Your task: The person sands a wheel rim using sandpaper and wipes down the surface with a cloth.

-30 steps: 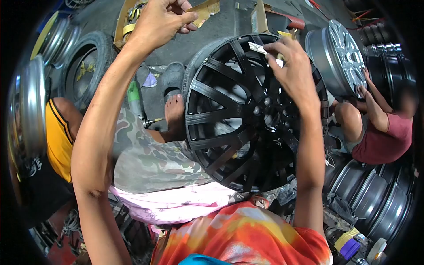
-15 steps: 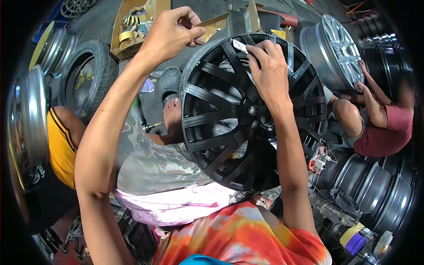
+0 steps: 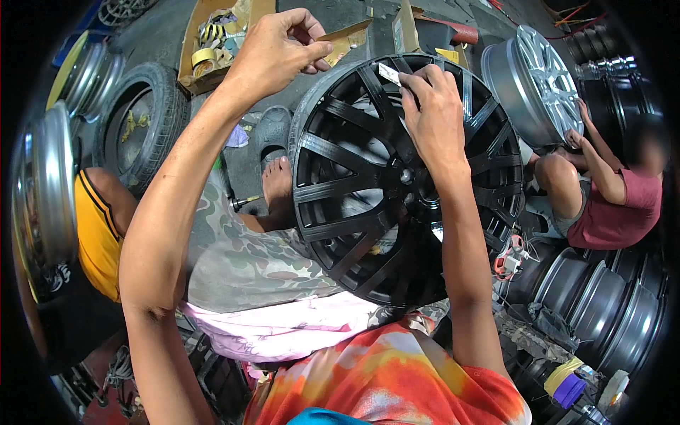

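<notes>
A black multi-spoke wheel rim (image 3: pixel 340 185) sits in front of me, face up and tilted. Over its upper spokes, my right hand (image 3: pixel 433 113) pinches a small flat white piece (image 3: pixel 389 73) with faint dark marks, close to the rim's outer edge. My left hand (image 3: pixel 294 48) is raised beyond the rim's upper left side, thumb and fingers drawn together. Whatever is between those fingers, if anything, is too small to make out. A brown cardboard flap (image 3: pixel 347 40) shows just behind the left fingertips. The right forearm hides part of the rim.
A cardboard box (image 3: pixel 185 76) holding tape rolls stands at upper left, near a tire (image 3: pixel 170 106). To the right, a person in a red shirt (image 3: pixel 616 212) touches a silver rim (image 3: pixel 520 85). Stacked rims (image 3: pixel 588 294) lie lower right; a person in yellow shorts (image 3: pixel 98 234) is left.
My right hand and the white piece have shifted very slightly right. The left hand has barely moved. The person at right has moved their head and arms a little.
</notes>
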Motion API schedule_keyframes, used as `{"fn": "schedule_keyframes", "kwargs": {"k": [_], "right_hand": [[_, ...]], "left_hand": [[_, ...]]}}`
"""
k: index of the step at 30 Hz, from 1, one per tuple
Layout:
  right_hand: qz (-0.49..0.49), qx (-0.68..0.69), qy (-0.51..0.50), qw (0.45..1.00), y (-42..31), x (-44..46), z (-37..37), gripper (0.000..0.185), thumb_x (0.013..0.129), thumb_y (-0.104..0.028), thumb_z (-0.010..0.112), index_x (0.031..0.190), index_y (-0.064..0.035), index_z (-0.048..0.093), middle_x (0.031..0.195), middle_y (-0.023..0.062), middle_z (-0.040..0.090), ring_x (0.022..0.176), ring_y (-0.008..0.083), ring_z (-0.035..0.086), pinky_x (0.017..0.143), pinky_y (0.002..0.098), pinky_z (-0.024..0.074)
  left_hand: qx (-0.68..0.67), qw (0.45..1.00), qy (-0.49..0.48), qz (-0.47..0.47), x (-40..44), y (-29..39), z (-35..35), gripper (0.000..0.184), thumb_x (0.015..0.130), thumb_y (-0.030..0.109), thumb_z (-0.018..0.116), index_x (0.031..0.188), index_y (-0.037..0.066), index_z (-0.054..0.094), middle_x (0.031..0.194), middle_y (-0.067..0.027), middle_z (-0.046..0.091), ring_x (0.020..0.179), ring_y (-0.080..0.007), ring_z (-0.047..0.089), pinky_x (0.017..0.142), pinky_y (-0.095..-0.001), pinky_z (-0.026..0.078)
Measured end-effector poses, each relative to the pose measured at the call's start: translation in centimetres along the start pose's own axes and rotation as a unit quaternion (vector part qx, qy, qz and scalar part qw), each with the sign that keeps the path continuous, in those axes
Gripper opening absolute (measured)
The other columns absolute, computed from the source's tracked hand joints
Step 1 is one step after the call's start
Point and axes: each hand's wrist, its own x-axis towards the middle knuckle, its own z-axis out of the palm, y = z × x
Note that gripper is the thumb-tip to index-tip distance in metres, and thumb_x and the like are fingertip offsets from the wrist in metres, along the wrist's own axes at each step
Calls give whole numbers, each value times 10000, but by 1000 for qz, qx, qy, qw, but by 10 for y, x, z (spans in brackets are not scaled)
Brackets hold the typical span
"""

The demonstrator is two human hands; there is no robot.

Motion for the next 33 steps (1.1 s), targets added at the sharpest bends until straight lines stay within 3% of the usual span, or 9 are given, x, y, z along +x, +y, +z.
{"fn": "schedule_keyframes", "kwargs": {"k": [12, 24, 33], "right_hand": [[-3, 19, -1, 1000, 0, -1, -11, 197, 831, -1, 706, 1023, -10, 747, 983, 101, 627, 953, 292, 583, 864, 410, 512], [-51, 160, 11, 986, -13, 8, -30, 190, 853, -30, 716, 1040, -21, 753, 960, 89, 641, 916, 276, 595, 826, 398, 504], [-24, 212, -14, 977, -11, 7, -27, 188, 870, -51, 721, 1052, -34, 763, 946, 104, 649, 913, 284, 624, 839, 396, 508]], "left_hand": [[7, 1000, -10, -6, 2, 0, 7, 156, 947, 130, 735, 956, 23, 621, 832, -45, 686, 794, -113, 723, 662, -210, 569], [-19, 999, -26, -21, 4, 0, 14, 180, 953, 164, 739, 961, 29, 619, 849, -46, 690, 798, -115, 722, 713, -225, 585], [-66, 997, -43, -2, 2, 7, 16, 168, 959, 164, 732, 978, 34, 628, 861, -38, 695, 808, -112, 723, 723, -224, 587]]}}
